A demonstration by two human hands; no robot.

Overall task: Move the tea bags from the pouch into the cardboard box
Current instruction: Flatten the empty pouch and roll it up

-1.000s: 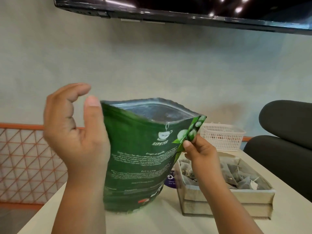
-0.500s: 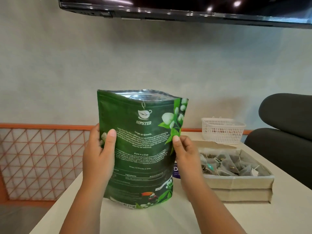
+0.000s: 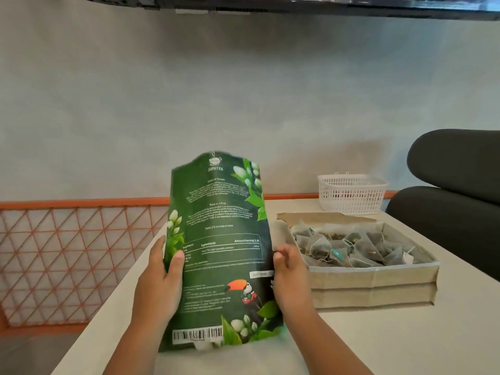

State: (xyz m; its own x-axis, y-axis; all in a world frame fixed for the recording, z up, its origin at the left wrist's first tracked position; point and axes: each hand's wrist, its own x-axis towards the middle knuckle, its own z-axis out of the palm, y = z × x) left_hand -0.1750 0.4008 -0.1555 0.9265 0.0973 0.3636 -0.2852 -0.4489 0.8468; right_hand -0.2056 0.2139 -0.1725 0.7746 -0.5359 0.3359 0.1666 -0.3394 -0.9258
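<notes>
Pale grey wall fills the upper half of the head view, with a dark screen edge along the top and an orange lattice railing [image 3: 67,255] at the left. Below it, a cream table [image 3: 405,339] carries the things. A tall green pouch [image 3: 219,239] stands upright at the middle, its printed back facing the camera and its base at or near the table. The left hand [image 3: 159,282] wraps the pouch's left edge, thumb on the front; the right hand [image 3: 290,277] grips its right edge, fingers closed on the foil. Whether the pouch mouth is open cannot be told, since the top is blurred. Just to the right sits the open cardboard box [image 3: 373,277], already holding a heap of pyramid tea bags [image 3: 349,247] with strings and tags. Behind it are a white plastic basket [image 3: 351,193] and a dark chair [image 3: 454,190]. Judging from this, tipping the pouch too fast, or off-centre, could scatter bags over the box's low wall onto the table, and loose strings could tangle.
</notes>
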